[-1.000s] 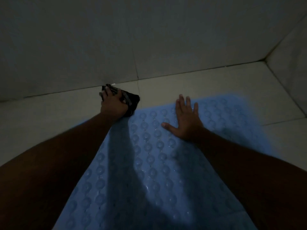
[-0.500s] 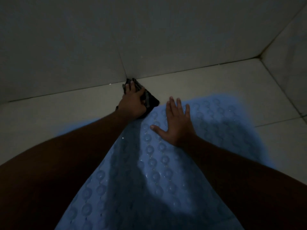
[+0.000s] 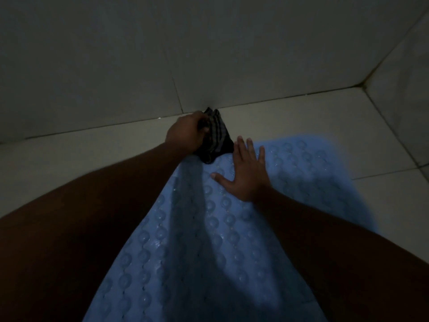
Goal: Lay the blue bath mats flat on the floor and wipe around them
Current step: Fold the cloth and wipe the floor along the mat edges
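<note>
Left hand (image 3: 185,133) grips the striped cloth (image 3: 217,138) at the far edge of the blue bath mat (image 3: 209,240); right hand (image 3: 246,173) presses flat just beside it.

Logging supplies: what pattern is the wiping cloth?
The cloth is dark with grey stripes; head view.

Left hand (image 3: 185,133) and dark striped cloth (image 3: 218,138): a second ago left of the vertical wall joint (image 3: 177,94), now right of it, by the far edge of the blue mat (image 3: 185,252). Fingers, earlier flat on the cloth, now curl round it. The gap to the right hand (image 3: 246,175) closes; cloth now just beside its fingertips.
</note>
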